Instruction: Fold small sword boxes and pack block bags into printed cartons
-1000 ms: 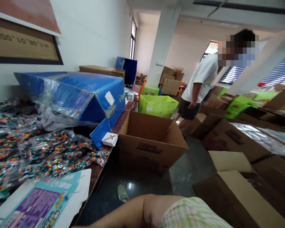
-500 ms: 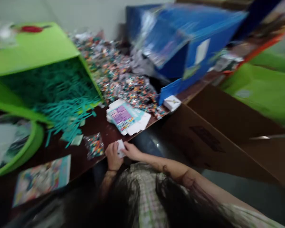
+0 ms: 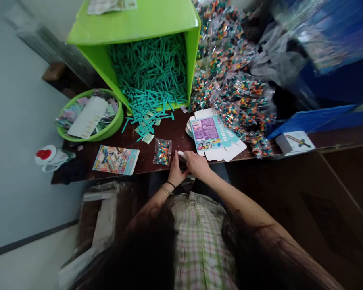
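Shows, from above, a long dark red-brown table (image 3: 178,131). Bears a big green bin (image 3: 139,22), tipped open toward the person and spilling teal sticks (image 3: 151,76). Includes, well right of the bin, a partly visible blue box (image 3: 335,90); directly right of the bin, a heap of clear bags (image 3: 222,62) full of multicoloured bits. Adds, left of the bin, a round green basin (image 3: 115,127) of scraps; in front and right of the bin, flattened cartons (image 3: 208,133); in front and left, a flat printed pack (image 3: 115,160); far right of the bin, a white card stack (image 3: 296,143). Brings in, in front of the bin at the table edge, a left hand (image 3: 176,173) and a right hand (image 3: 197,165), both narrowed, pinching a small white piece (image 3: 182,154). Has one small bag (image 3: 162,152) in front of the bin, just beside the left hand. Looks, for the white piece, light, thin and fairly stiff, probably smooth, easily creased; best held by its edges. Seems to run lengthwise left to right across the bin's front; cannot tell exactly, being mostly covered by fingers.
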A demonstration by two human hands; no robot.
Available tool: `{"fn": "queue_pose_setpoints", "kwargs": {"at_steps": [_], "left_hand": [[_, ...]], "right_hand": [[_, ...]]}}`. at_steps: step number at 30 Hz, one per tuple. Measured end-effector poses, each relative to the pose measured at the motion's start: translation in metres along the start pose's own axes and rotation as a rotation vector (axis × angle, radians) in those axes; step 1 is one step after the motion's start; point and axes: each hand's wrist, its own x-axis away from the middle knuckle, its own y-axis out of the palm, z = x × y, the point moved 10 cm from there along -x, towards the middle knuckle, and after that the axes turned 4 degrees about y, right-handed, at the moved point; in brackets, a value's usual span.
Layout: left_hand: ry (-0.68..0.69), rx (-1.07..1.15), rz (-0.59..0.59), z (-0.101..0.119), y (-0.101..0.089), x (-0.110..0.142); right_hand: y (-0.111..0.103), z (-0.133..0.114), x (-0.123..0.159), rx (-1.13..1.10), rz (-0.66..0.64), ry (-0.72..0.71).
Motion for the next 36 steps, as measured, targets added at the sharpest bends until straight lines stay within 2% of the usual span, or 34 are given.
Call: {"fn": "queue_pose_setpoints", "kwargs": {"at_steps": [2,4,7,9,11,14,16,18,20,22,25,29,33,36], "left_hand": [[-0.037,0.149,0.039,0.003,-0.005,0.000],[-0.109,0.365,0.128,0.005,-0.011,0.003],[-0.337,0.767,0.228,-0.003,-0.007,0.013],[-0.518,0.991,0.220,-0.005,0.005,0.021],[-0.659,1.130,0.175,-0.001,0.016,0.029],[-0.758,1.210,0.109,0.009,0.020,0.037],[-0.778,1.225,0.086,0.015,0.019,0.042],[-0.795,1.222,0.064,0.019,0.020,0.049],[-0.837,1.185,0.019,0.020,0.023,0.058],[-0.883,1.132,-0.032,0.020,0.027,0.069],[-0.887,1.106,-0.058,0.022,0.026,0.076],[-0.836,1.101,-0.012,0.022,0.015,0.077],[-0.754,0.903,0.102,0.007,-0.009,0.069],[-0.628,0.732,0.188,-0.005,-0.030,0.047]], "right_hand": [[0.003,0.009,-0.003,-0.036,0.003,0.010],[0.007,0.020,-0.003,-0.151,0.027,0.015],[0.018,0.030,0.002,-0.654,0.087,-0.039],[0.030,0.034,0.009,-0.997,0.102,-0.074],[0.043,0.034,0.017,-1.109,0.071,-0.081],[0.042,0.038,0.035,-0.914,0.074,-0.097],[0.025,0.040,0.048,-0.623,0.178,-0.141],[0.011,0.030,0.062,-0.320,0.255,-0.250],[0.014,0.011,0.071,-0.104,0.207,-0.395],[0.025,-0.002,0.075,0.001,0.110,-0.477],[0.032,-0.008,0.074,0.017,0.034,-0.471],[0.032,-0.010,0.071,-0.011,0.047,-0.443],[0.034,-0.014,0.062,-0.074,0.020,-0.492],[0.018,-0.006,0.035,-0.121,0.091,-0.512]]}}
